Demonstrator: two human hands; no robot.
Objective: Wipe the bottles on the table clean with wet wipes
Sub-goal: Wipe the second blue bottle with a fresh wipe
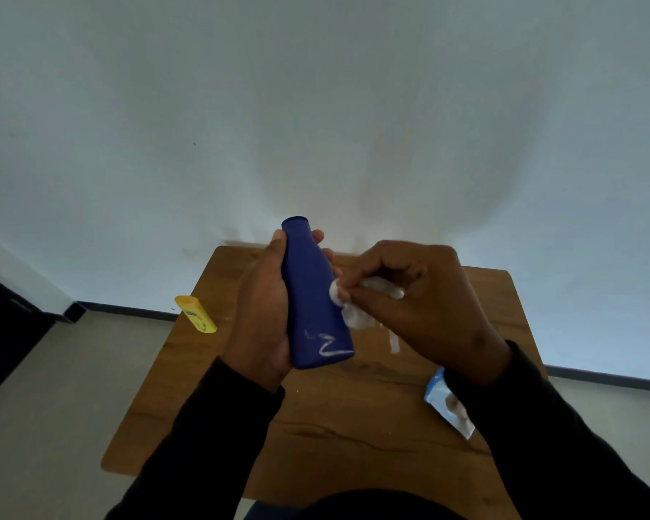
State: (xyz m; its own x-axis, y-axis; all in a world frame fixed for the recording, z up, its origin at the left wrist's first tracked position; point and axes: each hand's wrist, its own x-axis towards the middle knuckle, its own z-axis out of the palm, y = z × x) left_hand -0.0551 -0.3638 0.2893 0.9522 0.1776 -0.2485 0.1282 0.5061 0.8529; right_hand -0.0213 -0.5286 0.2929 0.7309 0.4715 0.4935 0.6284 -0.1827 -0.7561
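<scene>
My left hand [263,313] wraps blue bottle [312,294], frame centre; my right hand [417,305] fingers pinch white wet wipe [353,313] against bottle side.

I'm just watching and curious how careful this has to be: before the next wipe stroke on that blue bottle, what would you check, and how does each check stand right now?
1. Blue bottle firmly held in the left hand: ok, fingers wrap around it.
2. Wet wipe pinched in the right hand and touching the bottle: ok.
3. White marks near the bottle's base removed: not ok, a scribble still shows.
4. Bottle cap closed: cannot tell.
5. Yellow bottle within reach on the table: ok, it lies at the left edge.
6. Wipes pack at hand: ok, beside the right sleeve.
</scene>
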